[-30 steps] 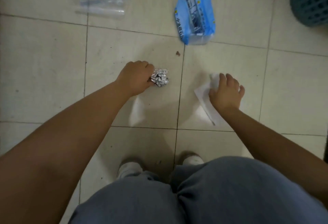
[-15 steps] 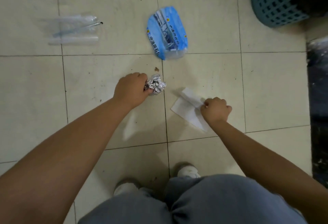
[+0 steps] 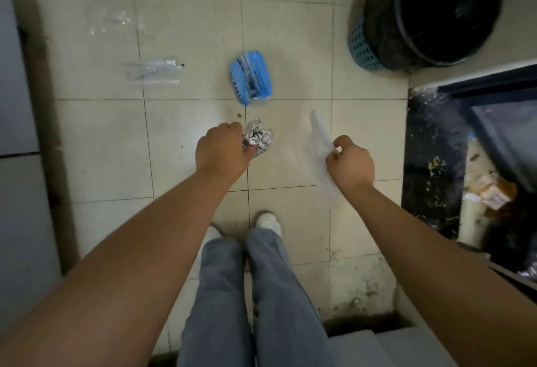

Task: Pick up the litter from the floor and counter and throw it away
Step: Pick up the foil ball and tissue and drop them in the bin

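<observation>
My left hand (image 3: 221, 150) grips a crumpled ball of silver foil (image 3: 258, 139), held above the tiled floor. In my right hand (image 3: 350, 163), a white paper tissue (image 3: 318, 145) is pinched and hangs limp, clear of the floor. A blue plastic wrapper (image 3: 251, 81) lies on the tiles just beyond both hands. A clear plastic wrapper (image 3: 152, 73) lies further left, and more clear film (image 3: 116, 14) lies at the far left. A black-lined bin in a teal basket (image 3: 427, 14) stands at the top right.
A dark speckled counter edge (image 3: 430, 163) runs along the right, with an orange and white packet (image 3: 488, 192) on the surface beyond it. A grey cabinet or wall (image 3: 17, 163) bounds the left. My legs and white shoes (image 3: 268, 221) are below the hands.
I have stood up, so the floor looks farther away. Both hands rose from the tiles, the left with the foil ball, the right with the tissue now lifted and hanging.
</observation>
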Demonstrator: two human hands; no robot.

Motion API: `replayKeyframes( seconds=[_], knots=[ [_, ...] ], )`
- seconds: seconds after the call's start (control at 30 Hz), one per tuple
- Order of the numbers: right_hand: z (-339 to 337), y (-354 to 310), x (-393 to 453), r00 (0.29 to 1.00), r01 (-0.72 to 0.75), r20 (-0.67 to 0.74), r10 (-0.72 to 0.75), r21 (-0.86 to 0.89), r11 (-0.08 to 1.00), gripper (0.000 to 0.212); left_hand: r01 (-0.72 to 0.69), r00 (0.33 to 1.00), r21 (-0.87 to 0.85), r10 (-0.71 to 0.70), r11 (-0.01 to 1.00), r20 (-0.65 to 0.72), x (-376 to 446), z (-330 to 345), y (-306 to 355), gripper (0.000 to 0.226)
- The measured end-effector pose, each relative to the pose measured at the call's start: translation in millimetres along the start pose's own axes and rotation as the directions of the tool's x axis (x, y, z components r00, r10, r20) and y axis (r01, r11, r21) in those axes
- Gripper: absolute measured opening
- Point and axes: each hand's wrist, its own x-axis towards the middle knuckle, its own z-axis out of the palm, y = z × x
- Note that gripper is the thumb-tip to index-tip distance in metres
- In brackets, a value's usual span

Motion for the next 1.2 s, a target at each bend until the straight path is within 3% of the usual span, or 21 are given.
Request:
replayKeyframes(
  seconds=[0.17,0.33,0.43,0.6,0.8,0.97,1.07,1.2],
  knots=[
    [-116,7,-32,0.994,-0.081,-0.061,0.091,0.144,0.986,0.033,-0.024,1.0,-0.053,0.023,0.998,-0.017,-38,-88,74,0.033],
    [-207,26,13,0.959,-0.24,-0.038,0.28,0.416,0.877,0.037,-0.047,0.994,-0.049,0.042,0.998,-0.103,-15,-148,144,0.036],
    [-251,41,69,0.965,-0.237,-0.007,0.261,0.399,0.886,0.036,-0.019,0.991,-0.097,0.006,0.995,-0.131,18,-162,192,0.035],
    [-303,81,166,0.985,-0.168,0.092,0.144,0.378,0.91,0.035,0.173,0.98,-0.19,-0.187,0.967,-0.061,92,-158,286,0.037],
    [-328,125,262,0.963,-0.202,0.24,0.121,0.354,0.913,0.04,0.276,0.961,-0.273,-0.274,0.922,0.048,164,-121,376,0.038],
    [-315,129,311,0.948,-0.212,0.303,0.096,0.381,0.9,0.043,0.319,0.947,-0.398,-0.306,0.86,0.1,211,-89,408,0.036],
    [-298,136,322,0.93,-0.229,0.352,0.104,0.337,0.913,0.049,0.243,0.97,-0.46,-0.207,0.854,0.129,236,-72,417,0.046],
    [-281,138,313,0.942,-0.121,0.326,0.074,0.126,0.985,0.05,0.143,0.981,-0.276,-0.1,0.951,0.164,243,-60,406,0.054]
  ],
)
